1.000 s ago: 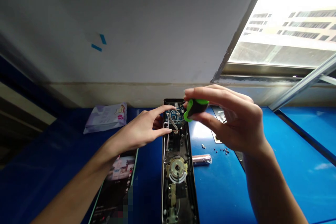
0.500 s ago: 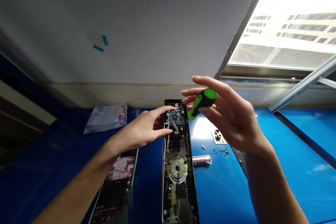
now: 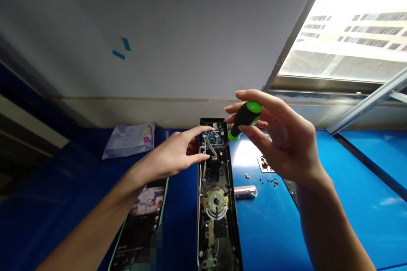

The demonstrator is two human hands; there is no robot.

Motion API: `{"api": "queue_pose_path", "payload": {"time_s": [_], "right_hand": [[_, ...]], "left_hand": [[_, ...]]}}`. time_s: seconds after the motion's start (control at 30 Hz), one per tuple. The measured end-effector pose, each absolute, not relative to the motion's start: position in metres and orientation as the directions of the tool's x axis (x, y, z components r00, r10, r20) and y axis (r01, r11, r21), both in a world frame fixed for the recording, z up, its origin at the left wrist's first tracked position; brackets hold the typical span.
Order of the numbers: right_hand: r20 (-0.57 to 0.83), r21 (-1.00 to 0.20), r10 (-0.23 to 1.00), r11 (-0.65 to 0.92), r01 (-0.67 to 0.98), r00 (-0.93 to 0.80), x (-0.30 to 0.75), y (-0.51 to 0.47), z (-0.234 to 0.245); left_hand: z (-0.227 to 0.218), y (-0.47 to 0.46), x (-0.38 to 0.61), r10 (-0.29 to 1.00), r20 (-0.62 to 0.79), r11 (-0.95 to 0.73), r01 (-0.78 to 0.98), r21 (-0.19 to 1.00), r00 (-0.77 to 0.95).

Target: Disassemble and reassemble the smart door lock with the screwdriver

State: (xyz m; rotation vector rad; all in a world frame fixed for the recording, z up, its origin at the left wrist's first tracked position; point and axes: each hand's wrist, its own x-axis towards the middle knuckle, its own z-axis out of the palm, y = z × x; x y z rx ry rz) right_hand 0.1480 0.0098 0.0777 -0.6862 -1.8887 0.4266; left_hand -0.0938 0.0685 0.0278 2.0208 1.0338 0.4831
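Note:
A long black housing (image 3: pixel 234 216) lies open on the blue table, its inside facing up. At its far end sits a blue circuit board (image 3: pixel 211 139) with wires across it. My left hand (image 3: pixel 178 150) spans that end, thumb and index finger spread over the board's edges. In my right hand (image 3: pixel 280 135) is a green and black screwdriver (image 3: pixel 244 119), held tilted between thumb and fingers. Its shaft points down to the right edge of the board; the tip's exact contact is hard to make out. Nearer me in the housing is a round metal part (image 3: pixel 216 201).
Several small screws (image 3: pixel 274 182) lie on the blue table (image 3: pixel 267 228) right of the housing, near a small board (image 3: pixel 263 164) and a wrapped pinkish stick-shaped item (image 3: pixel 246 192). To the left are a phone (image 3: pixel 136 228) with its screen lit and a lilac packet (image 3: pixel 129 140). A wall stands behind.
The screwdriver handle has turned in my right fingers, showing more black, and stands slightly more upright. My left hand keeps its place on the housing. The whole view has shifted a little.

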Motion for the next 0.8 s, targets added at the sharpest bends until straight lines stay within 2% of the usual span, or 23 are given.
{"api": "queue_pose_path", "payload": {"time_s": [0.13,0.27,0.33,0.53,0.8], "right_hand": [[0.797,-0.489,0.582,0.779,0.393,-0.161,0.145,0.013,0.075],[0.819,-0.464,0.565,0.755,0.463,-0.098,0.143,0.017,0.072],[0.811,-0.47,0.572,0.763,0.444,-0.125,0.144,0.017,0.072],[0.709,-0.562,0.606,0.795,0.229,-0.362,0.154,0.012,0.076],[0.782,-0.432,0.508,0.859,0.274,-0.362,0.149,0.012,0.077]], "left_hand": [[0.027,0.069,-0.094,0.812,-0.017,-0.358,0.522,0.774,0.583],[0.026,0.07,-0.095,0.806,-0.019,-0.346,0.497,0.796,0.592],[0.026,0.07,-0.095,0.805,-0.028,-0.339,0.497,0.799,0.593],[0.021,0.072,-0.096,0.813,-0.012,-0.337,0.487,0.806,0.581],[0.016,0.072,-0.095,0.826,0.049,-0.351,0.443,0.825,0.562]]}}
